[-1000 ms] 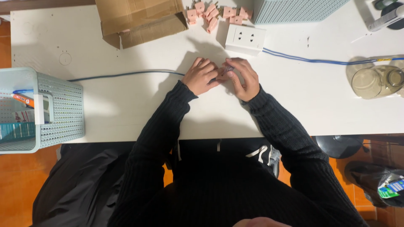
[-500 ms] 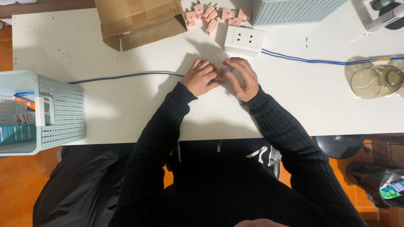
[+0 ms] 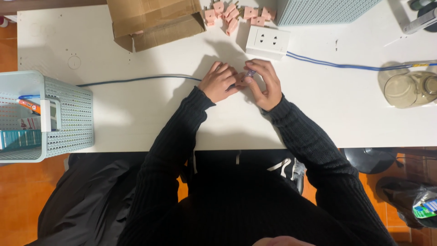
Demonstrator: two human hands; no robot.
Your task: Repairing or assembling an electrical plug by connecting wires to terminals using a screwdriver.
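Both my hands meet at the middle of the white table. My left hand is curled around the end of a blue-grey cable that runs off to the left. My right hand pinches a small pink and purple part between thumb and fingers, pressed against the left hand. A white double socket block lies just beyond my fingers. Several pink plug pieces are scattered behind it.
An open cardboard box sits at the back left. A pale blue perforated basket stands at the left edge, another at the back. A blue cable runs right toward a glass jar.
My hands have stayed together at the same spot with only small finger movements. The view has shifted slightly.
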